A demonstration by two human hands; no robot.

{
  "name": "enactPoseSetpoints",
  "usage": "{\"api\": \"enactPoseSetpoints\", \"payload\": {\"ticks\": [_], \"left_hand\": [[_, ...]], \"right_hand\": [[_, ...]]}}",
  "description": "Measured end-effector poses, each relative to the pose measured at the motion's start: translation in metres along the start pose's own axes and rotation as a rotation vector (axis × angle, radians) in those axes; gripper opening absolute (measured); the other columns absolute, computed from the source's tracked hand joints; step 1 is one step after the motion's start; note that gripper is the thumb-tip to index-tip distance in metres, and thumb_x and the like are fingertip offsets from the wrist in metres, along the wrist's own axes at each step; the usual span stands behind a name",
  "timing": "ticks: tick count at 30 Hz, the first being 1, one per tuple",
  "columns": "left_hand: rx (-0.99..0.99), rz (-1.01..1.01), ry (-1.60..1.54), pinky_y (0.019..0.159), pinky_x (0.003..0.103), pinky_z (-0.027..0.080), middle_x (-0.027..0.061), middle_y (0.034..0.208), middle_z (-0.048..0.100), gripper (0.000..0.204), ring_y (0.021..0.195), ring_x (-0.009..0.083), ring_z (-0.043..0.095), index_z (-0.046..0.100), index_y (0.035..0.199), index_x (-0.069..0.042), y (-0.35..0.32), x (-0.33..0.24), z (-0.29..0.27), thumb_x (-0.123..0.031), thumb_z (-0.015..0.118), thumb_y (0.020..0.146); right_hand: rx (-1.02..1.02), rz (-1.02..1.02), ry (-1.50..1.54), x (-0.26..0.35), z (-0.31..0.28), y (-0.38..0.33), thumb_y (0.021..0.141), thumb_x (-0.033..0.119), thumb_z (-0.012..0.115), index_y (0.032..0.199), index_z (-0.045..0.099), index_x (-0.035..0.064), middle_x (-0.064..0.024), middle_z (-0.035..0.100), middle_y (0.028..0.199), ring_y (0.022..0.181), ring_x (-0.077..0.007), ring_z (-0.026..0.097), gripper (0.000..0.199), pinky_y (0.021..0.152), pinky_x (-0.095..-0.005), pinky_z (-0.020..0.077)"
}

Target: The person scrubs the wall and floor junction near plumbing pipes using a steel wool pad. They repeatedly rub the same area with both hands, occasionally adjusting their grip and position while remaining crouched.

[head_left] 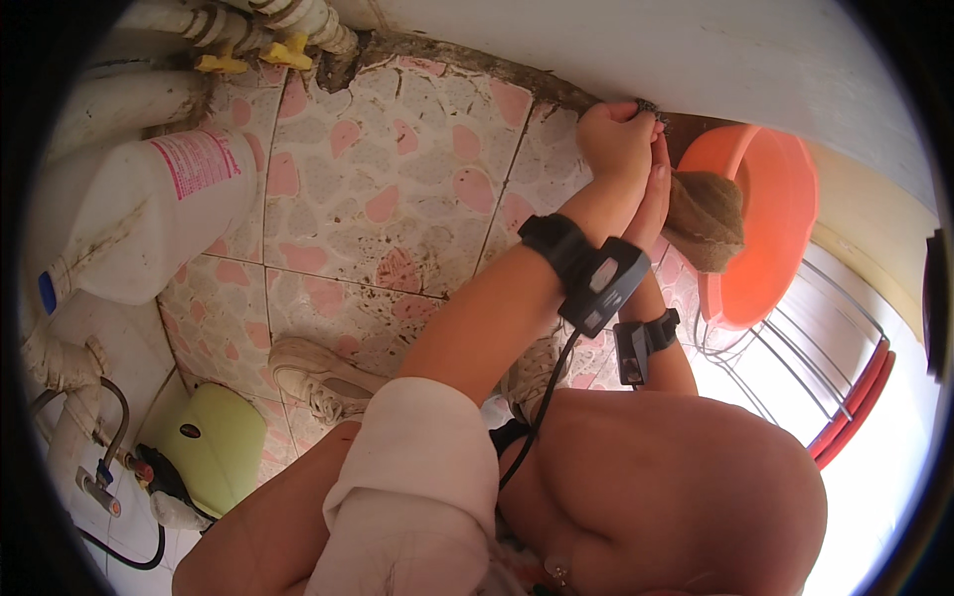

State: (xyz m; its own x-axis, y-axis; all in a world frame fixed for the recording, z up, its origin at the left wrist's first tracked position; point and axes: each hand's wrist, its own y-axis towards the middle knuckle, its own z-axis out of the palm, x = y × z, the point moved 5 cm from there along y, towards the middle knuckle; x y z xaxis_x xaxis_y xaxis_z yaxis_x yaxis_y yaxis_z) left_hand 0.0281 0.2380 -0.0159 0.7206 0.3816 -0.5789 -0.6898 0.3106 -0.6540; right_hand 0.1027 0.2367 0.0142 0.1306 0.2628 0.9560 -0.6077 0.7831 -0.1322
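Because both hands reach up and right to the foot of the wall (696, 65), what counts most is how the small dark clump (648, 105) sits against the fingertips and the wall's lower edge. The clump lies just beyond the left hand (610, 149), on the wall side, right at its fingertips. Of the two, the left hand seems nearer, its thumb and fingers closed on the clump in a pinch. The right hand (651, 204) comes up close beside it on the right, its fingers pointing the same way; whether it grips anything, I cannot tell. The clump is small and partly covered, so its material is unclear, and it shows no plain long axis.

Just right of the right hand, a brown cloth (708, 221) lies over the left rim of the orange basin (787, 204). The tiled floor (388, 149) spreads left of the hands, speckled with dark dirt, and a ragged dark gap (537, 83) runs along the wall's foot toward them.
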Motion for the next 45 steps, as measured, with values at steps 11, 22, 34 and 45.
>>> {"api": "enactPoseSetpoints", "payload": {"ticks": [11, 22, 34, 45], "left_hand": [[0.109, -0.003, 0.009, 0.057, 0.028, 0.055, 0.0171, 0.080, 0.063, 0.020, 0.065, 0.0212, 0.066, 0.053, 0.095, 0.013, 0.011, -0.014, -0.008, 0.007, 0.063, 0.078], [0.046, -0.054, 0.053, 0.054, 0.029, 0.054, 0.0182, 0.077, 0.063, 0.017, 0.064, 0.0238, 0.067, 0.054, 0.091, 0.012, 0.010, -0.013, -0.005, 0.008, 0.063, 0.077], [-0.076, -0.079, -0.030, 0.052, 0.029, 0.053, 0.0159, 0.074, 0.062, 0.011, 0.060, 0.0217, 0.065, 0.055, 0.087, 0.010, 0.022, -0.016, -0.023, 0.008, 0.059, 0.077], [-0.100, 0.232, -0.055, 0.056, 0.026, 0.053, 0.0156, 0.082, 0.063, 0.015, 0.064, 0.0203, 0.065, 0.055, 0.091, 0.009, 0.043, -0.106, -0.075, 0.007, 0.062, 0.078]], "right_hand": [[0.130, 0.004, 0.033, -0.006, -0.001, 0.004, 0.102, 0.033, 0.036, 0.146, 0.019, -0.0068, -0.0164, 0.030, 0.148, 0.137, -0.0251, 0.032, 0.061, 0.112, -0.0367, 0.0258], [0.059, -0.030, 0.019, -0.003, 0.007, -0.003, 0.103, 0.028, 0.033, 0.146, 0.017, -0.0064, -0.0179, 0.030, 0.148, 0.136, -0.0259, 0.033, 0.057, 0.111, -0.0359, 0.0266], [0.192, 0.054, -0.081, -0.007, 0.007, -0.008, 0.102, 0.038, 0.034, 0.147, 0.016, -0.0032, -0.0172, 0.021, 0.153, 0.141, -0.0279, 0.024, 0.064, 0.114, -0.0403, 0.0212], [0.534, -0.024, -0.242, -0.006, 0.073, 0.003, 0.102, 0.038, 0.032, 0.146, 0.022, -0.0029, -0.0158, 0.024, 0.152, 0.137, -0.0312, 0.031, 0.061, 0.110, -0.0449, 0.0302]]}}
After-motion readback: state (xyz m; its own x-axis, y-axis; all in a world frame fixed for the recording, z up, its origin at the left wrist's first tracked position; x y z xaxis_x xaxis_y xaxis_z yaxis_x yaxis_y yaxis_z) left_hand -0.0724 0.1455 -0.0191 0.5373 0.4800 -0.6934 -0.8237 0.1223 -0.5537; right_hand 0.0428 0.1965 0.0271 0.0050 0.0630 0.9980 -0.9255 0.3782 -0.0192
